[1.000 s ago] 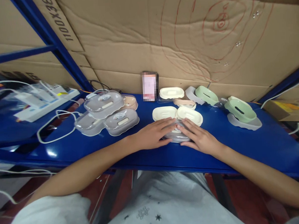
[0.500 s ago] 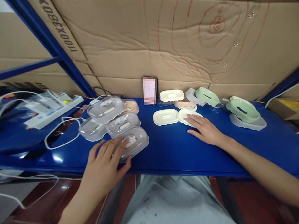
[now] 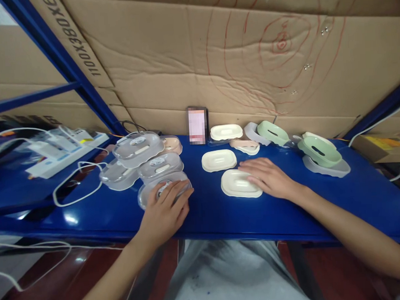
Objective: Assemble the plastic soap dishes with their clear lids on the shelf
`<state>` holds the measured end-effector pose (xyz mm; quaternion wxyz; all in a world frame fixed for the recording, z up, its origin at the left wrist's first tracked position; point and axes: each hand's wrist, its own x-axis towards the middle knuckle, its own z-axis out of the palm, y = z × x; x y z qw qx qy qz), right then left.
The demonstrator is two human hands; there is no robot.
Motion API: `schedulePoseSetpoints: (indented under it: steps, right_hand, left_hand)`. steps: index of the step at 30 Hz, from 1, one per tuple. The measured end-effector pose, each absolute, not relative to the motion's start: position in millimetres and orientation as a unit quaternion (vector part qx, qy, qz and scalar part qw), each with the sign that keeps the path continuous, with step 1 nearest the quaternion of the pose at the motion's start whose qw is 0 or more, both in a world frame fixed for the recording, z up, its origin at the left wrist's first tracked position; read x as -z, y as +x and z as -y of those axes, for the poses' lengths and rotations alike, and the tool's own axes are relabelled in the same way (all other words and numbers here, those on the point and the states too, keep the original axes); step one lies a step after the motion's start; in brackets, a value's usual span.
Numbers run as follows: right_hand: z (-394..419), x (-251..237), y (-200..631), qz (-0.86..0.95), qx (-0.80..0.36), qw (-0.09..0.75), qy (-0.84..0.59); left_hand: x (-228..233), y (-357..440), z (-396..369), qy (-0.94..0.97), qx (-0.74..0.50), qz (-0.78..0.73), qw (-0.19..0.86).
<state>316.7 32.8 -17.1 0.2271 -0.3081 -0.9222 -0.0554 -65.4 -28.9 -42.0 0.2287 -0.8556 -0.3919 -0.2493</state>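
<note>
- My left fingers [image 3: 169, 196] curl loosely over the lid of the front box [image 3: 145, 195], in front of the phone [image 3: 197, 125] and to its left; whether they grip or only rest, I can't tell.
- My right fingers [image 3: 253, 166] lie nearly straight and close together at the far side of the near tray [image 3: 237, 183], in front of the phone and to its right, with my thumb by the tray's right end; I can't tell how firmly they have it.
- The smooth lid could slip or pop loose, I judge, if I pressed one end or dragged by the top alone.
- Left of the phone, the front box seems to touch the middle box [image 3: 162, 164]; a shove could unsettle the top box [image 3: 138, 149] resting partly over it.
- The far tray [image 3: 218, 160], just in front of the phone and to its right, could be knocked if the near one swung.
- Further left of the phone, the cable [image 3: 54, 194] could snag a pushed box.
</note>
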Motion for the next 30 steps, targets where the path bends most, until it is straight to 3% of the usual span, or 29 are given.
schedulePoseSetpoints:
  steps: [7,14,19,25,27,30]
  right_hand:
    - [-114,14,306,0.859,0.208,0.209,-0.42]
    - [-164,-17,260,0.855,0.184,0.172,-0.453]
    - [-124,-32,272,0.859,0.185,0.155,-0.451]
    - [-19,2,349,0.871,0.152,0.086,-0.459]
    - [-14,5,362,0.869,0.132,0.077,-0.47]
    - [-46,-6,352,0.867,0.117,0.129,-0.468]
  left_hand:
    - [21,-34,30,-0.884,0.234,0.353,0.196]
    - [23,37,0,-0.951,0.174,0.216,0.135]
    - [35,34,-10,-0.959,0.154,0.203,0.122]
    - [34,29,-7,-0.962,0.163,0.207,0.076]
    - [33,31,-7,-0.961,0.163,0.216,0.053]
    - [35,32,-6,-0.953,0.177,0.245,0.018]
